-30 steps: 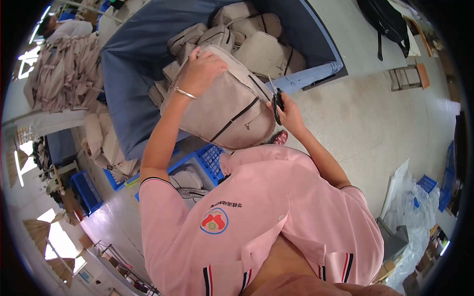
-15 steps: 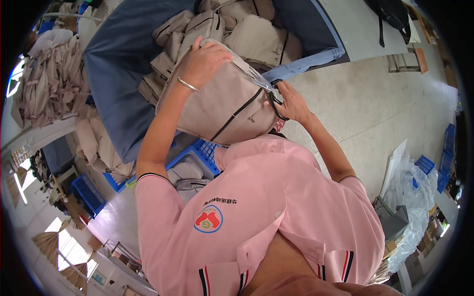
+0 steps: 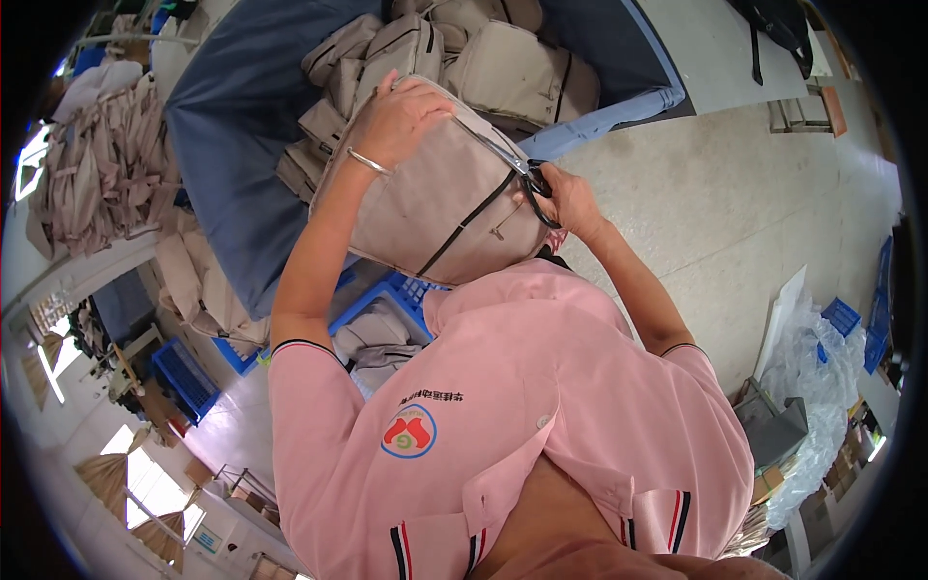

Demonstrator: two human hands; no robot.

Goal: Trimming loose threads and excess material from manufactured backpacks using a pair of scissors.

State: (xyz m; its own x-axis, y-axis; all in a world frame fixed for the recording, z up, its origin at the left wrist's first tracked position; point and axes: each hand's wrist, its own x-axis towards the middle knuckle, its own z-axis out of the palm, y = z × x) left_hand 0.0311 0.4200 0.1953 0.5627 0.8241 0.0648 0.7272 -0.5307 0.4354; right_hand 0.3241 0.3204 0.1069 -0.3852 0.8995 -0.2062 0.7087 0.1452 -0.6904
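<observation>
A beige fabric bag [image 3: 416,193] with a black stripe and a small zip pull is held up in front of my chest, tilted. At its upper edge, my left hand [image 3: 411,118] grips the fabric, thumb and fingers bent over the rim; a bracelet is on that wrist. My right hand [image 3: 568,203] is closed round the black handles of a pair of scissors [image 3: 521,166]. Their metal blades lie along the bag's upper right edge, pointing towards my left hand. Whether the tips touch the fabric, I cannot tell.
Behind the bag, a large blue fabric-sided bin [image 3: 227,145] holds several similar beige bags [image 3: 512,72]. Blue crates [image 3: 411,290] with grey-beige pieces stand below left. Beige straps [image 3: 106,164] hang in bundles at far left. Clear plastic wrap [image 3: 822,416] lies at right.
The scissors' handles have come closer together in my right hand, and the blades now lie further along the bag's edge. My left hand keeps its hold on the bag.
</observation>
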